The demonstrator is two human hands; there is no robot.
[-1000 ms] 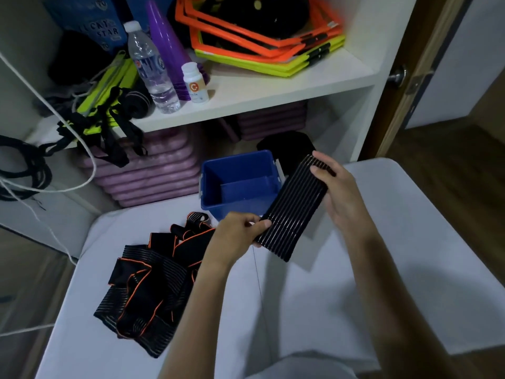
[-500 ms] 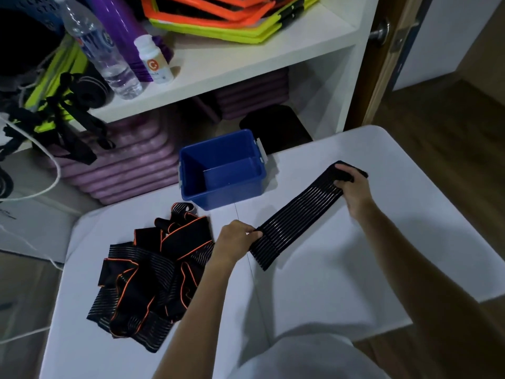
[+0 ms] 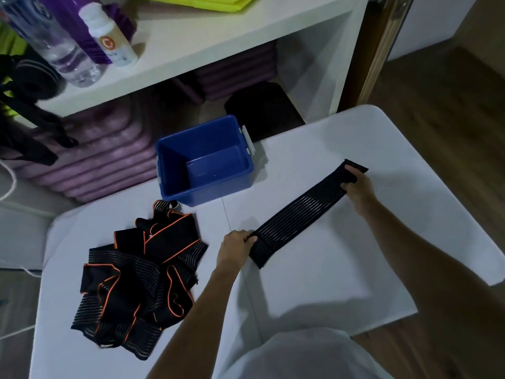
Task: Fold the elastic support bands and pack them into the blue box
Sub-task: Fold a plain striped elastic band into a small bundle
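Note:
A black striped elastic band (image 3: pixel 300 214) lies stretched out flat on the white table (image 3: pixel 355 255), running diagonally from near left to far right. My left hand (image 3: pixel 236 248) pinches its near end. My right hand (image 3: pixel 356 187) grips its far end, fingers curled over the edge. The blue box (image 3: pixel 203 184) stands empty at the table's far edge, just beyond the band. A heap of black bands with orange trim (image 3: pixel 139 280) lies on the table's left side, beside my left forearm.
Behind the table a white shelf (image 3: pixel 207 47) carries a water bottle (image 3: pixel 54 45), a small white bottle (image 3: pixel 109 36) and a purple cone. Purple mats (image 3: pixel 103 165) are stacked under it. A wooden door frame (image 3: pixel 377 50) and wooden floor lie to the right.
The band, held up in the air a second ago, has been drawn out to full length and laid on the table. My right hand moved right and down; the view tilted downward.

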